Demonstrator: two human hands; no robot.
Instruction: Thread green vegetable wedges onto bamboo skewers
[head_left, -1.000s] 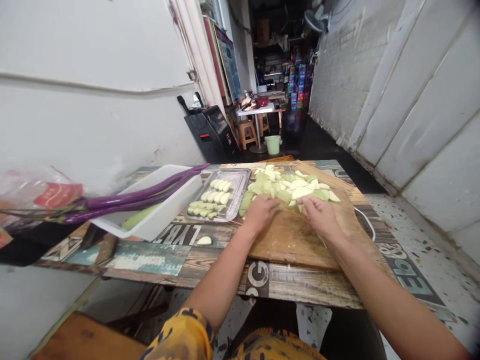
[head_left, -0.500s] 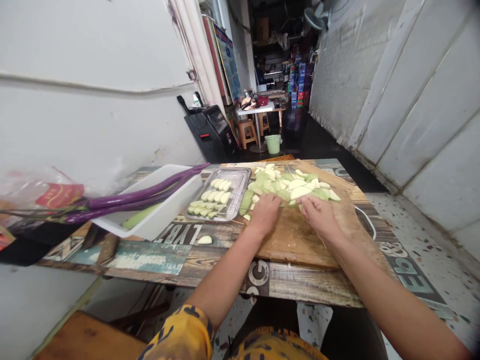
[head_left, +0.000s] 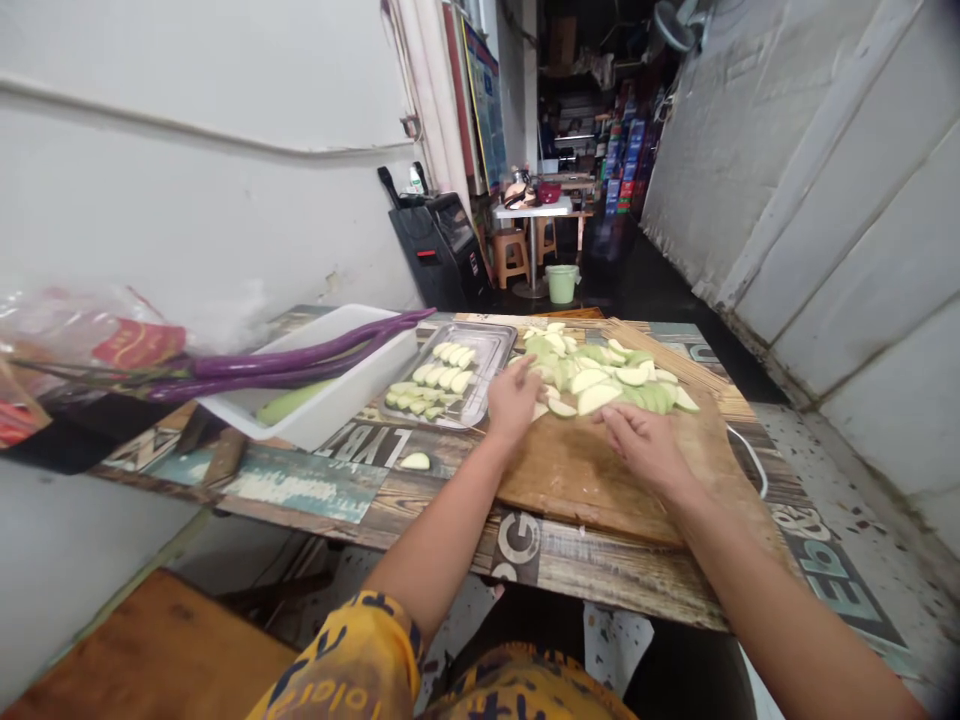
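A heap of half-moon slices of a pale green vegetable [head_left: 589, 375] lies on the far part of the wooden cutting board [head_left: 600, 475]. My left hand [head_left: 514, 402] is at the heap's left edge, fingers stretched out among the slices. My right hand [head_left: 639, 440] is at the near edge, thumb and fingers pinched together close to a pale slice; whatever is between them is too small to make out. Left of the board, a clear tray [head_left: 480, 390] holds rows of similar slices, apparently on thin sticks. One loose slice [head_left: 415, 461] lies on the table before the tray.
A white tub [head_left: 315, 425] with long purple eggplants [head_left: 300, 362] and a green vegetable stands on the left. Thin bamboo skewers [head_left: 675, 355] lie along the board's far right side. A plastic bag [head_left: 90, 330] sits at the far left. Beyond the table stands a green bucket [head_left: 561, 284].
My left hand has shifted slightly forward and its fingers have stretched out into the slices. Some slices by it have moved. The right hand stays pinched at the heap; the whole view has turned slightly.
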